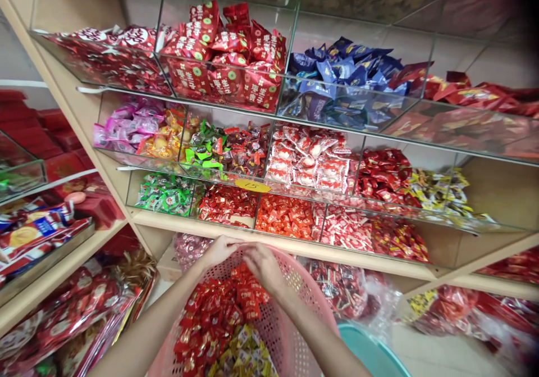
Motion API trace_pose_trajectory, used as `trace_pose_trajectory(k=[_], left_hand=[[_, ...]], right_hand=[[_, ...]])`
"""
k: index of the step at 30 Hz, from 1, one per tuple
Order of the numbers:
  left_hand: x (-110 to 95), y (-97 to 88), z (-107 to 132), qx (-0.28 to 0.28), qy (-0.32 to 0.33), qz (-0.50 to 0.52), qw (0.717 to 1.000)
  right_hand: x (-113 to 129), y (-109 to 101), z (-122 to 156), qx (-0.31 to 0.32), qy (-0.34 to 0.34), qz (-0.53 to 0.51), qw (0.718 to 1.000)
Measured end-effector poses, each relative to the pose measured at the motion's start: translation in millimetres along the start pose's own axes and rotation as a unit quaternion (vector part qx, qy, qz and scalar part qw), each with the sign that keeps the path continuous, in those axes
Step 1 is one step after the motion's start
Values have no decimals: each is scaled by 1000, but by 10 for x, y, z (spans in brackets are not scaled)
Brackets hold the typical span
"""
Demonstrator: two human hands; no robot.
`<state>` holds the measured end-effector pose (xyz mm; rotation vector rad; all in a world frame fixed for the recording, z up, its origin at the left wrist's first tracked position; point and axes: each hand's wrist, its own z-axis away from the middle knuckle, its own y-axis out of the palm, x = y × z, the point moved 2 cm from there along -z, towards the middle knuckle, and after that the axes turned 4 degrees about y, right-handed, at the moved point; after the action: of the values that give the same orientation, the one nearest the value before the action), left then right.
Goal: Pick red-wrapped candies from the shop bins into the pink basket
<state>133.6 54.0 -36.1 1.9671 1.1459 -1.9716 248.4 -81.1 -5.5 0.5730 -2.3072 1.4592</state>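
Observation:
A pink perforated plastic basket stands low in front of me, holding red-wrapped candies and a pile of yellow-wrapped candies. At its far rim is my left hand, fingers bent and closed over the edge. Close beside it, my right hand reaches over the candies, with its fingers curled at the same rim. The fingertips of both hands are partly hidden. Just beyond them, a shelf compartment of orange-red candies faces me.
Clear-fronted shelf bins hold blue packets, large red packets, white-and-red sweets and green candies. A yellow price tag marks one front. A teal tub and bagged candies sit at the right.

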Motion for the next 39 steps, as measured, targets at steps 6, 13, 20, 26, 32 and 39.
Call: trace_pose_trajectory(k=[6,13,20,26,32,39], left_hand=[[44,-16,2,-9,-15,-2,1000],[22,-24,5,-20,-21,2,1000],[16,-27,4,-16,-15,-8,1000],[-20,-12,16,-8,1,-15,1000],[-24,-4,25,-5,8,-17,1000],[-1,0,17,-1,16,-12,1000]], right_hand=[[-564,-821,-344,-159,140,71,975],[-1135,-900,-440,-34,349,244,904],[-1045,-920,-482,3,354,281,892],[-814,-1149,-371,7,304,305,903],[-381,-1151,-113,-3,189,176,966],[-52,-184,334,120,60,-20,991]])
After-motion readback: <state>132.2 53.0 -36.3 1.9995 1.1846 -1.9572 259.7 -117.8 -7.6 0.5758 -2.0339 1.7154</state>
